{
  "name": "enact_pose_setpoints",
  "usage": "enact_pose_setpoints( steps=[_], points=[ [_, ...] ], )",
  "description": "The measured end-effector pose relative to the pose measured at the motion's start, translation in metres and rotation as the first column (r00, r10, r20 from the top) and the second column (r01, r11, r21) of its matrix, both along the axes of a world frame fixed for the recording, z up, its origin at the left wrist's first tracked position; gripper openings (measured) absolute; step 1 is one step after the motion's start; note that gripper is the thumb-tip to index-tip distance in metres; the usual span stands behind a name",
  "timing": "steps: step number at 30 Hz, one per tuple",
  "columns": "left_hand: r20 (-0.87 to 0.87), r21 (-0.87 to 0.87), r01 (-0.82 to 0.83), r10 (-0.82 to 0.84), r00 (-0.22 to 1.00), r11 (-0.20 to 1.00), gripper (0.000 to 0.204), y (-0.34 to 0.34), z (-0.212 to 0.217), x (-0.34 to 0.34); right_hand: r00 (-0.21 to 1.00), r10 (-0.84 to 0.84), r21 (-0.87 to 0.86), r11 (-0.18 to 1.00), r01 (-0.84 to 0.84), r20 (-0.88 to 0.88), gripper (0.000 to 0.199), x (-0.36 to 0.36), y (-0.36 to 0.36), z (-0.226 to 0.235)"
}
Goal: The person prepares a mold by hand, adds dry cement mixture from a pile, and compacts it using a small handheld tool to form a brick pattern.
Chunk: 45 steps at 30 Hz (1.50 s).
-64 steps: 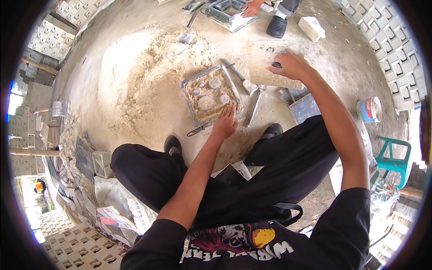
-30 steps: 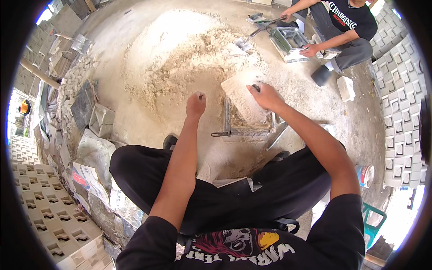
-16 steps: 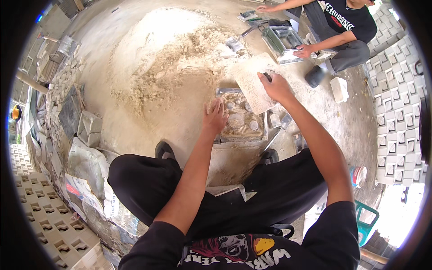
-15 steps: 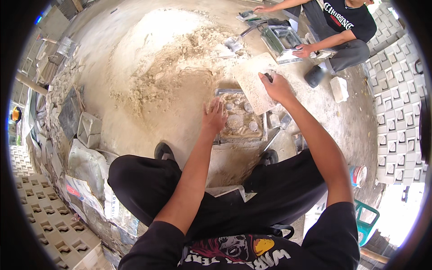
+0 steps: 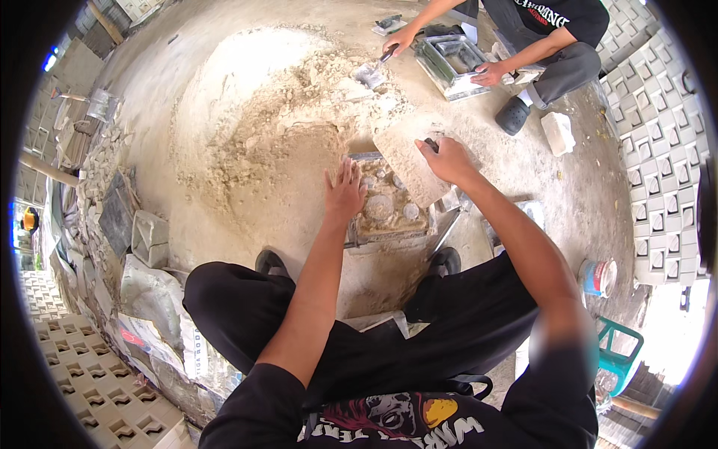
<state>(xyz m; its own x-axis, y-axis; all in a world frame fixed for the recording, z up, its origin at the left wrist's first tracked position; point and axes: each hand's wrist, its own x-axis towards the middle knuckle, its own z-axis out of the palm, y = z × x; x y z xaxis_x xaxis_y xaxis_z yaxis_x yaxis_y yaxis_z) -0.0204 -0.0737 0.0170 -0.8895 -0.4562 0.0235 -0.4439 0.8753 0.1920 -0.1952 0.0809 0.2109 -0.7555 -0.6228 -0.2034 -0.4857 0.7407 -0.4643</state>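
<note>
Levelling the filled mould

Your left hand (image 5: 345, 193), fingers apart, steadies the mould (image 5: 389, 213); your right hand (image 5: 447, 159), fingers apparently clamped on the flat board (image 5: 407, 161), should scrape next.

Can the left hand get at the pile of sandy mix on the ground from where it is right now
Probably yes. The left hand rests flat on the left edge of the metal mould, and the pile of sandy mix begins just beyond it on that same side. Nothing lies between them; the right hand with its flat board is on the other side.

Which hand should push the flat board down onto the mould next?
Probably the right hand: it already grips the flat board, tilted over the mould. The left hand lies flat on the mould's left edge, steadying it.
</note>
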Motion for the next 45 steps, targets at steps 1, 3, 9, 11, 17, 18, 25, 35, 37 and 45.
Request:
enact_pose_setpoints(
  steps=[1, 3, 9, 11, 17, 18, 25, 35, 37, 45],
  points=[
    [0.019, 0.023, 0.010, -0.010, 1.000, 1.000, 0.059, 0.001, 0.000, 0.004, 1.000, 0.006, -0.001, 1.000, -0.006, 0.013, 0.061, 0.001, -0.001, 0.000],
    [-0.045, 0.103, 0.020, -0.016, 0.999, 0.994, 0.058, -0.001, 0.000, 0.015, 0.999, 0.035, -0.025, 0.999, -0.035, 0.015, 0.059, 0.007, -0.006, 0.003],
    [-0.084, 0.237, -0.239, 0.265, 0.961, 0.942, 0.057, -0.064, -0.004, 0.051, 0.917, 0.003, -0.192, 0.978, 0.080, 0.399, 0.047, 0.043, -0.047, -0.001],
    [-0.128, 0.228, -0.419, 0.453, 0.882, 0.879, 0.052, -0.106, -0.009, 0.071, 0.831, 0.014, -0.268, 0.950, 0.163, 0.556, 0.042, 0.067, -0.077, -0.006],
    [-0.376, 0.477, -0.500, 0.682, 0.627, 0.723, 0.031, -0.206, 0.028, 0.114, 0.700, -0.094, -0.181, 0.934, 0.308, 0.708, 0.038, 0.147, -0.197, -0.081],
    [-0.403, 0.507, -0.502, 0.707, 0.581, 0.701, 0.030, -0.215, 0.033, 0.106, 0.816, -0.104, -0.270, 0.914, 0.304, 0.568, 0.041, 0.154, -0.216, -0.126],
    [-0.208, 0.526, -0.688, 0.860, 0.466, 0.500, 0.030, -0.170, -0.044, 0.124, 0.784, -0.398, -0.251, 0.793, 0.555, 0.476, 0.050, 0.253, -0.234, -0.263],
    [-0.224, 0.522, -0.707, 0.876, 0.426, 0.477, 0.030, -0.166, -0.056, 0.136, 0.761, -0.299, -0.223, 0.838, 0.498, 0.576, 0.044, 0.110, -0.294, -0.270],
    [-0.205, 0.506, -0.730, 0.886, 0.416, 0.459, 0.030, -0.164, -0.066, 0.157, 0.634, -0.319, -0.110, 0.834, 0.541, 0.704, 0.045, 0.122, -0.311, -0.248],
    [-0.233, 0.559, -0.690, 0.885, 0.403, 0.461, 0.034, -0.167, -0.055, 0.141, 0.938, -0.218, -0.335, 0.892, 0.304, 0.271, 0.042, 0.181, -0.260, -0.248]
  ],
)
